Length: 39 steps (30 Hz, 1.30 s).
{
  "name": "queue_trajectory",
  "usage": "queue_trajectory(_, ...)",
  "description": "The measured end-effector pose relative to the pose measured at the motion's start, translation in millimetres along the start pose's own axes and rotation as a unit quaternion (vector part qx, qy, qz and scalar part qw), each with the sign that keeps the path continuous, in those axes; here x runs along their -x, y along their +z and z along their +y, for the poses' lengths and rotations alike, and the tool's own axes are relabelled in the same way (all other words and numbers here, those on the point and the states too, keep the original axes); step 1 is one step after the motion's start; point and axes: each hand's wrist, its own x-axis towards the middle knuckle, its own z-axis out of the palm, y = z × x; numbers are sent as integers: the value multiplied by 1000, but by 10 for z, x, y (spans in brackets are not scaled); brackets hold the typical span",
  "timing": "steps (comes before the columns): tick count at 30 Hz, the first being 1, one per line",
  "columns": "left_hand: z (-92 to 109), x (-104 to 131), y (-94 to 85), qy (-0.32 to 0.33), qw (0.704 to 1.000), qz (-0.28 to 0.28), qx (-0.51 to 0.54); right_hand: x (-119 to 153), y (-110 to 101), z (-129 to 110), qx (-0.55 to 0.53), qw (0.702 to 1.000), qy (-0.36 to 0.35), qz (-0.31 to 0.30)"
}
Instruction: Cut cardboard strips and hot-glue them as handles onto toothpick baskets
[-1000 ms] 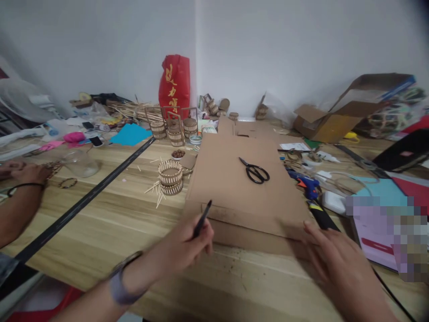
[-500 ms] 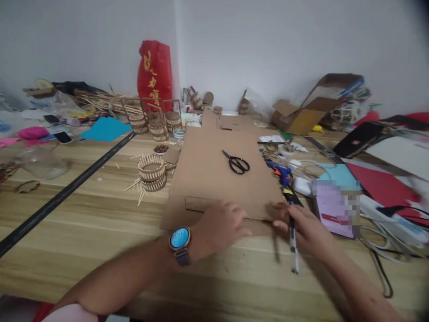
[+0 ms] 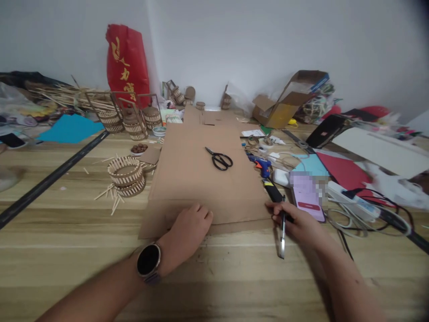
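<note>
Brown cardboard sheets [image 3: 197, 183] lie stacked on the wooden table, with black-handled scissors [image 3: 220, 159] on top. My left hand [image 3: 187, 230] rests at their front edge, its fingers curled and pressed together; whatever is beneath them is hidden. A black-and-silver craft knife [image 3: 283, 232] is held in my right hand [image 3: 295, 221], its silver end pointing toward me. The fingertips of that hand touch the right front corner of the cardboard.
To the left stand a stick-walled ring basket [image 3: 126, 175], small lidded buckets [image 3: 134, 125] and a red bag [image 3: 127, 67]. On the right are a blue glue gun [image 3: 263, 165], a phone [image 3: 306, 197], a power strip [image 3: 353, 201] with cables and an open box [image 3: 284, 103].
The view has shifted right. My left hand has curled its fingers and moved left over the outlined strip on the cardboard. My right hand keeps the knife, its fingertips now against the cardboard corner.
</note>
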Motion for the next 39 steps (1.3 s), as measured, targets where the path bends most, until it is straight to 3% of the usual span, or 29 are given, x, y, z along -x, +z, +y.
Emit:
queue_trajectory(9,-47,10,32,20,1000,-12,-12,76,-19,36,53,997,-32,46)
queue_trajectory(16,-51,-6,-49,31,999,-32,18,84,-31,167,56,997,-19,46)
queue_trajectory(20,-32,-9,-125,25,998,-53,20,64,-22,286,73,996,-39,37)
queue_trajectory(24,-28,-13,-173,28,997,-62,34,18,11,342,68,994,-60,65)
queue_trajectory(33,-80,9,-144,27,997,-50,47,-18,33,-64,90,993,-11,79)
queue_trajectory(39,-63,12,-231,22,996,-73,37,-10,15,9,89,993,-30,69)
